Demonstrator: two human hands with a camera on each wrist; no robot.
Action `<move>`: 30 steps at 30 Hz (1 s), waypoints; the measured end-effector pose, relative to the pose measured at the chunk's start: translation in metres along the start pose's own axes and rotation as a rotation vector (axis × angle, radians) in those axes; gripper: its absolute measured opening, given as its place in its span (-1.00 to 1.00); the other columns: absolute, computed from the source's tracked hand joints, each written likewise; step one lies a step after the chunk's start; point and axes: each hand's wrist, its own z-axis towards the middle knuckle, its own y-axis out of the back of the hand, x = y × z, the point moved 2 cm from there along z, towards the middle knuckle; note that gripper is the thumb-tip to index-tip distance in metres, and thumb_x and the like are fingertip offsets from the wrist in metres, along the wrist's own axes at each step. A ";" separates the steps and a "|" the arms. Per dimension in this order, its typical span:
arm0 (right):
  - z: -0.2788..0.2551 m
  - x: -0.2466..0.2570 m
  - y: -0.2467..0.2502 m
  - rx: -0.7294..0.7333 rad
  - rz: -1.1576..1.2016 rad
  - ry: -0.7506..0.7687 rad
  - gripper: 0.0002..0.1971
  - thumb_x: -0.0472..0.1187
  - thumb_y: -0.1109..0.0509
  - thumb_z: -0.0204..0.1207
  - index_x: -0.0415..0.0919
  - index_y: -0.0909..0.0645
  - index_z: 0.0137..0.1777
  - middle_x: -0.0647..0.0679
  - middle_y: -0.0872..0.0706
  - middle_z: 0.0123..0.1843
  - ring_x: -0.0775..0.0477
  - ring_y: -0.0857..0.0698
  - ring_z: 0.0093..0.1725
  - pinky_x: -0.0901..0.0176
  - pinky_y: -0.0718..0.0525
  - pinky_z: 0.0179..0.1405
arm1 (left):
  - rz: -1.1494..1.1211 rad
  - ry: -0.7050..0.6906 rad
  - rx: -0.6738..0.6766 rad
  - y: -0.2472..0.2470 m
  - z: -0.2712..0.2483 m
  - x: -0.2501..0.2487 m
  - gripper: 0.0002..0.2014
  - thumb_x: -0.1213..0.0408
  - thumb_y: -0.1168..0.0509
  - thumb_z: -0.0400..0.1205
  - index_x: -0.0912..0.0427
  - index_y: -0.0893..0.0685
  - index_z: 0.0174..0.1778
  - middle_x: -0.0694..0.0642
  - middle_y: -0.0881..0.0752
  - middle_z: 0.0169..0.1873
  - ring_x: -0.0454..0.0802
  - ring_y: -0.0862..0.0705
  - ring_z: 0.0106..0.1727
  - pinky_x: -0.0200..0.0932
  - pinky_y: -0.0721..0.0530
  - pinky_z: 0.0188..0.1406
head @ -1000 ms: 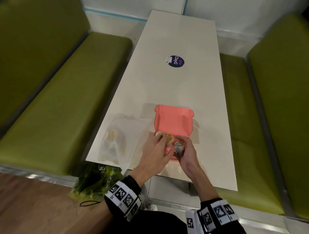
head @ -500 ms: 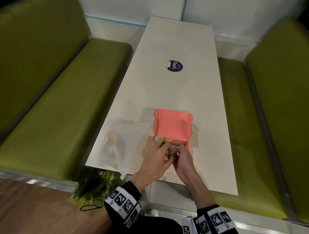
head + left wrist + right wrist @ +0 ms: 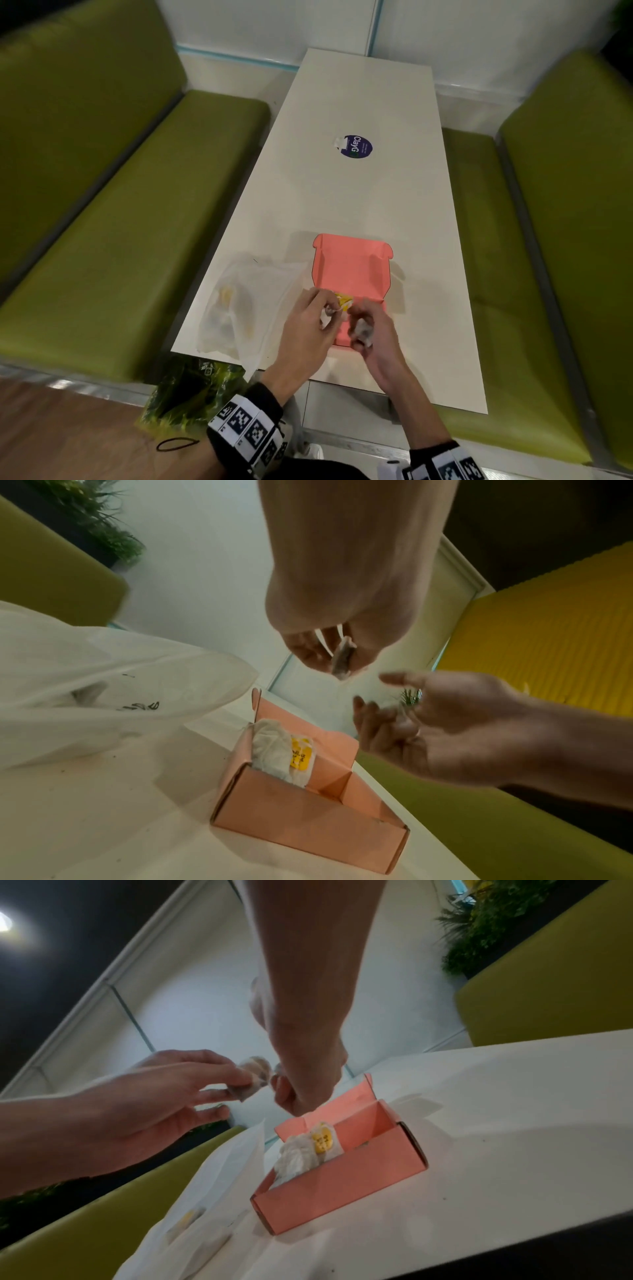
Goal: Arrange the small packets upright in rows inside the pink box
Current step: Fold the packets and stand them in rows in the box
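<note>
Just above the open pink cardboard box (image 3: 352, 270), which sits on the long white table (image 3: 370, 192) near its front edge, both hands are busy with tea-bag-like packets. The left hand (image 3: 308, 329) pinches one small greyish paper packet (image 3: 343, 657) between thumb and fingertips, edge-on and hanging down, clear of the box. The right hand (image 3: 373, 329) has its fingers loosely curled; the head view shows something grey and crumpled (image 3: 361, 330) in it, probably another packet, though the left wrist view leaves the grip unclear (the palm looks half open there).

Inside the box, at its left end, a few white packets (image 3: 298, 1153) already stand upright, packed against one with a yellow label (image 3: 323, 1141). The rest of the box is bare pink floor, so by my reading the rows are barely begun. More packets seem to lie in the thin translucent plastic bag (image 3: 246, 308) just left of the box.

These packets should weigh almost nothing and are soft and limp, so they will flop unless leaned on a neighbour or a wall. The paper looks thin enough to tear or crumple under a hard squeeze. A light pinch on the top edge seems best, lowering each one straight down beside those already standing, with the other hand steadying the row.
</note>
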 end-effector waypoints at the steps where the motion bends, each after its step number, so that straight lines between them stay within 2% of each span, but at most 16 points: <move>1: -0.005 -0.001 -0.006 0.047 -0.038 0.011 -0.80 -0.13 -0.28 0.64 -0.17 -0.63 -0.18 -0.04 -0.56 -0.38 0.09 -0.46 -0.47 0.24 -0.30 -0.52 | 0.057 -0.035 -0.016 -0.002 0.000 0.000 -0.79 0.43 -0.45 0.53 0.06 -0.59 -0.13 -0.17 -0.59 -0.10 -0.12 -0.57 -0.11 -0.13 -0.63 -0.32; 4: -0.010 -0.002 -0.015 0.056 -0.068 0.115 -0.83 -0.20 -0.31 0.68 -0.24 -0.68 -0.05 0.01 -0.68 -0.30 0.12 -0.59 -0.36 0.30 -0.51 -0.47 | 0.210 -0.193 -0.041 -0.005 -0.004 -0.004 -0.79 0.49 -0.47 0.48 0.12 -0.65 -0.10 -0.10 -0.64 -0.03 -0.05 -0.58 -0.02 -0.09 -0.66 -0.25; 7: -0.011 -0.001 -0.012 0.008 -0.141 0.203 -0.84 -0.29 -0.34 0.65 -0.25 -0.68 -0.15 0.02 -0.65 -0.37 0.14 -0.56 -0.41 0.33 -0.49 -0.45 | 0.217 -0.239 -0.041 -0.002 -0.006 -0.001 -0.82 0.44 -0.51 0.48 0.16 -0.67 -0.12 -0.05 -0.66 0.00 -0.06 -0.59 0.04 -0.18 -0.66 -0.18; 9: -0.012 -0.001 -0.008 0.009 -0.160 0.213 -0.82 -0.26 -0.35 0.65 -0.29 -0.69 -0.15 -0.04 -0.62 -0.36 0.12 -0.51 -0.42 0.34 -0.47 -0.49 | 0.095 -0.159 -0.036 0.004 -0.005 -0.002 -0.85 0.41 -0.48 0.52 0.15 -0.65 -0.12 -0.05 -0.65 -0.04 -0.09 -0.63 -0.01 -0.16 -0.67 -0.18; 11: -0.013 0.001 -0.002 -0.013 -0.163 0.230 -0.81 -0.24 -0.34 0.66 -0.28 -0.69 -0.16 -0.10 -0.62 -0.31 0.12 -0.50 -0.41 0.36 -0.46 -0.51 | -0.114 -0.009 -0.045 0.009 -0.004 -0.003 -0.86 0.39 -0.46 0.58 0.11 -0.62 -0.13 -0.05 -0.66 -0.16 -0.08 -0.65 -0.16 -0.11 -0.68 -0.26; 13: -0.013 0.004 0.004 -0.040 -0.168 0.274 -0.86 -0.30 -0.35 0.64 -0.29 -0.65 -0.14 -0.18 -0.59 -0.25 0.08 -0.44 -0.43 0.34 -0.42 -0.52 | -0.263 0.121 -0.100 0.014 -0.002 -0.004 -0.83 0.28 -0.47 0.62 0.04 -0.59 -0.17 -0.04 -0.69 -0.23 -0.02 -0.67 -0.23 -0.10 -0.68 -0.32; 15: -0.013 0.007 0.007 -0.039 -0.197 0.318 -0.97 -0.35 -0.39 0.60 -0.25 -0.63 -0.06 -0.15 -0.57 -0.21 0.05 -0.42 -0.41 0.31 -0.41 -0.52 | -0.328 0.190 -0.112 0.016 0.000 -0.005 -0.80 0.19 -0.48 0.62 -0.02 -0.55 -0.17 -0.01 -0.71 -0.22 0.01 -0.68 -0.22 0.02 -0.70 -0.31; 17: -0.013 0.006 0.006 -0.015 -0.236 0.326 -0.91 -0.30 -0.42 0.59 -0.13 -0.65 0.04 -0.04 -0.60 -0.15 0.06 -0.47 -0.36 0.29 -0.45 -0.48 | -0.355 0.216 -0.101 0.016 0.001 -0.006 -0.79 0.23 -0.49 0.61 0.00 -0.54 -0.15 -0.02 -0.71 -0.23 0.03 -0.69 -0.21 0.06 -0.69 -0.29; 20: -0.012 0.004 -0.001 0.033 -0.270 0.315 -0.86 -0.17 -0.43 0.62 0.06 -0.68 0.12 0.02 -0.62 -0.07 0.06 -0.52 -0.29 0.29 -0.50 -0.38 | -0.393 0.207 -0.079 0.016 0.002 -0.011 -0.79 0.36 -0.45 0.63 0.06 -0.53 -0.13 -0.02 -0.70 -0.24 0.03 -0.70 -0.20 0.10 -0.70 -0.27; 22: -0.010 0.003 -0.004 0.032 -0.310 0.351 -0.89 -0.14 -0.44 0.61 0.10 -0.71 0.06 0.11 -0.66 -0.14 0.09 -0.55 -0.26 0.23 -0.52 -0.29 | -0.424 0.213 -0.056 0.015 0.002 -0.012 -0.80 0.43 -0.41 0.64 0.09 -0.53 -0.10 0.00 -0.72 -0.22 0.04 -0.74 -0.18 0.22 -0.74 -0.27; 24: -0.009 0.004 -0.007 0.026 -0.338 0.386 -0.91 -0.17 -0.44 0.62 0.05 -0.74 -0.03 0.20 -0.67 -0.26 0.12 -0.55 -0.28 0.18 -0.50 -0.22 | -0.430 0.229 -0.042 0.016 0.001 -0.010 -0.78 0.43 -0.41 0.64 0.04 -0.53 -0.06 0.01 -0.73 -0.19 0.05 -0.77 -0.15 0.27 -0.76 -0.24; 25: -0.009 0.005 -0.007 0.025 -0.342 0.397 -0.91 -0.19 -0.44 0.62 0.01 -0.75 -0.06 0.21 -0.66 -0.31 0.12 -0.53 -0.30 0.16 -0.48 -0.22 | -0.416 0.232 -0.037 0.017 0.002 -0.009 -0.77 0.42 -0.41 0.64 0.01 -0.52 -0.04 0.01 -0.73 -0.17 0.04 -0.77 -0.13 0.24 -0.77 -0.23; 27: -0.010 0.008 -0.008 0.024 -0.330 0.414 -0.92 -0.20 -0.45 0.61 -0.08 -0.75 -0.10 0.18 -0.63 -0.36 0.11 -0.49 -0.35 0.15 -0.45 -0.28 | -0.369 0.222 -0.028 0.018 0.003 -0.008 -0.74 0.39 -0.42 0.64 -0.05 -0.52 0.00 0.00 -0.73 -0.10 -0.04 -0.75 -0.08 0.06 -0.78 -0.20; 30: -0.013 0.012 -0.008 0.003 -0.337 0.461 -0.90 -0.19 -0.48 0.58 -0.11 -0.74 -0.17 0.17 -0.63 -0.38 0.13 -0.49 -0.38 0.12 -0.45 -0.26 | -0.205 0.094 -0.057 0.021 0.003 -0.006 -0.75 0.34 -0.41 0.64 -0.09 -0.53 0.06 -0.08 -0.65 0.06 -0.11 -0.68 0.07 -0.20 -0.71 -0.10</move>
